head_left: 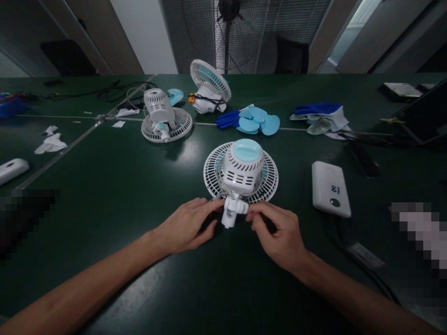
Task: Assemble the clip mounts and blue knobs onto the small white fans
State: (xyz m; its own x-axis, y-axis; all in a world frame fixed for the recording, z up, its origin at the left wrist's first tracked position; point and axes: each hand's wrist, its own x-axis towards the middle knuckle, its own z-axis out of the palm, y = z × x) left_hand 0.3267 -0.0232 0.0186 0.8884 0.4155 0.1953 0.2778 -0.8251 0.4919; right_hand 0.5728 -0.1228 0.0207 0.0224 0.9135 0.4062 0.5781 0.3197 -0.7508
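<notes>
A small white fan (243,174) with a light blue cap lies grille-down on the dark green table, its white clamp joint (233,209) pointing toward me. My right hand (279,232) pinches the right end of the joint between thumb and fingers. On the other side, my left hand (190,223) has its index fingertip against the left of the joint, with thumb and index apart. Whether the left fingertips grip anything is hard to make out.
Behind are another fan lying down (159,111), an upright one (207,88), light blue blades (258,120) and blue-white gloves (321,116). A white power bank (331,188) with a cable lies right. Paper scraps (51,142) are at left.
</notes>
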